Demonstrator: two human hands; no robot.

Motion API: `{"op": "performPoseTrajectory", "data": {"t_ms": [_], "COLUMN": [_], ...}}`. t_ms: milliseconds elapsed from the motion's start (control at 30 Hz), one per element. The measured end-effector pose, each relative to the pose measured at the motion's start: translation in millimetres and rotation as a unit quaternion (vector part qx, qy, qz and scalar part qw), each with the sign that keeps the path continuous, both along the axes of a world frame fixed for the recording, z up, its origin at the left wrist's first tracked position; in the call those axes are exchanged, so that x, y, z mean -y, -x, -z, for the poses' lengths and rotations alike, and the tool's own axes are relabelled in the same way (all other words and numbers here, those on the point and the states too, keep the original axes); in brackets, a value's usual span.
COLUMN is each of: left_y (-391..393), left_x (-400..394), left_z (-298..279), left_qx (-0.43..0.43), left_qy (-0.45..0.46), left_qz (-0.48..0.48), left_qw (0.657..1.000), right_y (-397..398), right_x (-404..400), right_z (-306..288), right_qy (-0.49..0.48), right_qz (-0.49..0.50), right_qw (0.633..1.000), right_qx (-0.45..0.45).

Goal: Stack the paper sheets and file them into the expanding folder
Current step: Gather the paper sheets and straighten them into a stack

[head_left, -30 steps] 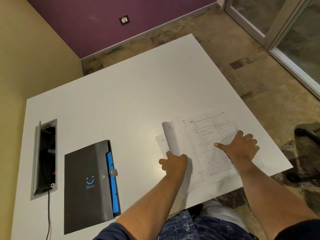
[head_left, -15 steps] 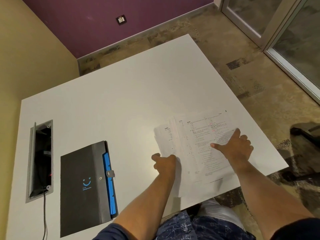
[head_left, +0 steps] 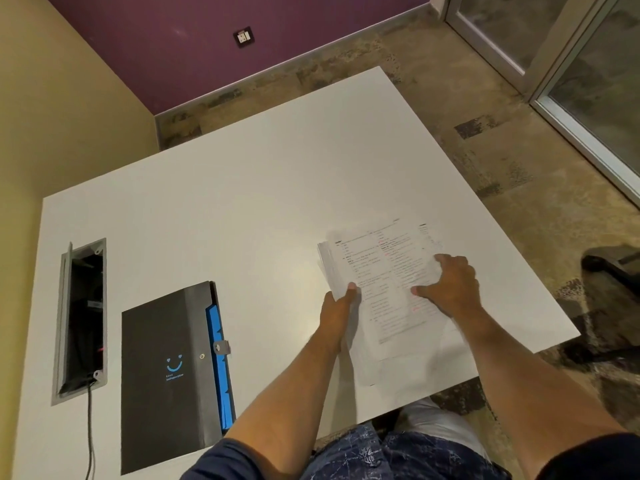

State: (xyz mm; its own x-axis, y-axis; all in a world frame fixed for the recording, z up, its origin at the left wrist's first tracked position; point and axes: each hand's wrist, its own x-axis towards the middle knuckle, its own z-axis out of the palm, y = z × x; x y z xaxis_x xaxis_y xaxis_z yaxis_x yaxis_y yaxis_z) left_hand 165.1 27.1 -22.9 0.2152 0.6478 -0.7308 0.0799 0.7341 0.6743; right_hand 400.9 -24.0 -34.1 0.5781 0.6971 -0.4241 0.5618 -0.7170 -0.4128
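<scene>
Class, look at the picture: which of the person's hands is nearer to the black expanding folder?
Left. The left hand grips the paper stack's left edge, on the side facing the folder; the right hand presses the stack's far side.

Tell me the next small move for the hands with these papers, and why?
Probably square the printed white paper sheets into one even pile: lower edges look staggered, left hand grips their left edge, right hand presses on top. The black expanding folder lies shut.

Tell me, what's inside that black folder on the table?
The black folder lies shut, its clasp fastened. Only blue divider edges show along its right side. Whether any papers are inside is hidden by the cover.
</scene>
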Motion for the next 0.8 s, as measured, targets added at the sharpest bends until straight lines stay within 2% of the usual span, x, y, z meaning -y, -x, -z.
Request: {"op": "performPoseTrajectory", "data": {"t_ms": [67, 200, 367, 433, 500, 600, 633, 733, 800], "left_y": [-4.0, 6.4, 0.0, -4.4, -0.8, 15.1, 18.3, 15.5, 9.2], "left_x": [-1.3, -8.6, 1.1, 3.4, -0.9, -8.8, -9.7, -3.0, -0.7], "left_z": [2.0, 13.6, 16.1, 19.4, 17.3, 22.2, 23.8, 24.5, 24.9], "left_qx": [-0.006, -0.107, -0.022, -0.024, -0.065, -0.084, -0.075, -0.001, -0.01], "left_qy": [0.0, 0.0, 0.004, -0.006, -0.019, -0.023, -0.012, 0.029, 0.041], "left_qz": [0.008, -0.015, 0.024, 0.014, 0.018, 0.045, 0.042, 0.035, 0.017], "left_qw": [1.0, 0.994, 0.999, 1.0, 0.998, 0.995, 0.996, 0.999, 0.999], "right_y": [9.0, 9.2, 29.0, 33.7, 30.7, 21.6, 21.4, 30.1, 35.0], "right_x": [-0.9, 7.4, 10.8, 9.7, 10.1, 15.7, 16.8, 16.0, 15.2], "right_z": [2.2, 5.0, 12.4, 14.4, 14.3, 19.3, 21.4, 28.6, 32.9], "right_qy": [-0.01, -0.009, -0.022, -0.038, -0.053, -0.063, -0.064, -0.042, -0.027], "right_qz": [-0.015, 0.06, 0.039, 0.027, 0.051, 0.07, 0.067, -0.005, -0.044], "right_qw": [1.0, 0.995, 0.998, 0.999, 0.997, 0.995, 0.996, 0.999, 0.999], "right_qx": [0.006, 0.076, 0.037, 0.008, -0.016, 0.022, 0.009, -0.005, 0.013]}}
